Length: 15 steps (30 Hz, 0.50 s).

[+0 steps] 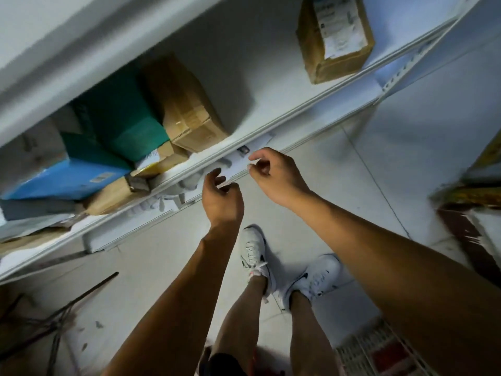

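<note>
- Holding what up there?
- Pinching a white paper slip (pixel 245 160) with the right hand (pixel 275 177), fingers (pixel 256 156) and thumb closed on its edge.
- And the left hand (pixel 222 198)?
- Curled up at the lower end of the slip, touching it. Too blurry to tell if clamped on it or not.
- Where, that slip?
- Lying flat against the front edge of the white shelf (pixel 311 109), just below a brown cardboard box (pixel 187 109).
- Anything else on that shelf?
- Beside the brown one, a green box (pixel 122 123), then a blue box (pixel 62 180) further left. Another brown box with a white label (pixel 334 36), well apart to the right.
- And down low?
- Two white sneakers (pixel 254 251) on the tiled floor (pixel 162 253).
</note>
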Each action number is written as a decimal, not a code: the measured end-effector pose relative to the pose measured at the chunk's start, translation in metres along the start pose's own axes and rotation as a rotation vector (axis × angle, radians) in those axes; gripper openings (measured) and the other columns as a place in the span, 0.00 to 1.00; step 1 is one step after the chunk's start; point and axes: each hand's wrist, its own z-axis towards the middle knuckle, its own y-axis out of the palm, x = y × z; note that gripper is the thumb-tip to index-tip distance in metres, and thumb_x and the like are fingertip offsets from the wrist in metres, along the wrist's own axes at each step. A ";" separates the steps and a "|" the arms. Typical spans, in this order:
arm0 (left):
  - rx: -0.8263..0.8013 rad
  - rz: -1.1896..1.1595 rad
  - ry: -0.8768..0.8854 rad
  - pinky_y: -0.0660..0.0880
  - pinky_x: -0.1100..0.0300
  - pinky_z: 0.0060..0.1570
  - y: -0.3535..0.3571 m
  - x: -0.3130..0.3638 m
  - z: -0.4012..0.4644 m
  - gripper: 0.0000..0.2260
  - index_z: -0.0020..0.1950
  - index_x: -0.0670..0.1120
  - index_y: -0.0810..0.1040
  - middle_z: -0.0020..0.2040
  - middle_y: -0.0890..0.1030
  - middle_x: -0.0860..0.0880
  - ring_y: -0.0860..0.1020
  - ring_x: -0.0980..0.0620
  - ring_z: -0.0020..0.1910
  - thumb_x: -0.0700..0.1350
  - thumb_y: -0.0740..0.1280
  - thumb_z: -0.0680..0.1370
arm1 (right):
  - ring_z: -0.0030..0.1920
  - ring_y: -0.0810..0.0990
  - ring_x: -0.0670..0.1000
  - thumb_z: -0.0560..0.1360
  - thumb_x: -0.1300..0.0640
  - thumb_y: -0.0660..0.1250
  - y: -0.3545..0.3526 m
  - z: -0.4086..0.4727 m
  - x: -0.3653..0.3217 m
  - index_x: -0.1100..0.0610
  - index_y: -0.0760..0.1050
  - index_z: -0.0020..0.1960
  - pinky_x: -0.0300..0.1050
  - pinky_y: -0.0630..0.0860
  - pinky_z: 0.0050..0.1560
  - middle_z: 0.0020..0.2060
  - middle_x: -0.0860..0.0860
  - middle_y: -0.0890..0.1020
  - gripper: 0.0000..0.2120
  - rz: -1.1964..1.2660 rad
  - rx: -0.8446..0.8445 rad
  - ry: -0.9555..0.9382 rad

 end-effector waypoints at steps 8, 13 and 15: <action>-0.006 -0.201 0.092 0.80 0.63 0.51 -0.036 -0.006 0.041 0.41 0.83 0.54 0.53 0.82 0.59 0.50 0.79 0.55 0.61 0.28 0.63 0.76 | 0.69 0.66 0.57 0.68 0.43 0.78 0.061 0.051 -0.074 0.52 0.58 0.77 0.52 0.75 0.62 0.70 0.55 0.68 0.46 -0.139 0.104 -0.104; -0.132 -0.137 0.163 0.78 0.68 0.44 -0.039 -0.002 0.059 0.39 0.82 0.53 0.58 0.76 0.71 0.46 0.81 0.49 0.58 0.29 0.62 0.74 | 0.71 0.70 0.58 0.63 0.39 0.80 0.074 0.064 -0.091 0.48 0.51 0.81 0.56 0.77 0.61 0.73 0.54 0.66 0.57 -0.152 0.113 -0.101; -0.162 -0.154 0.220 0.80 0.62 0.51 -0.037 -0.001 0.058 0.38 0.81 0.51 0.60 0.76 0.69 0.47 0.79 0.48 0.59 0.28 0.59 0.73 | 0.66 0.74 0.59 0.61 0.35 0.80 0.074 0.067 -0.094 0.48 0.50 0.81 0.49 0.76 0.53 0.70 0.54 0.68 0.59 -0.184 0.140 -0.077</action>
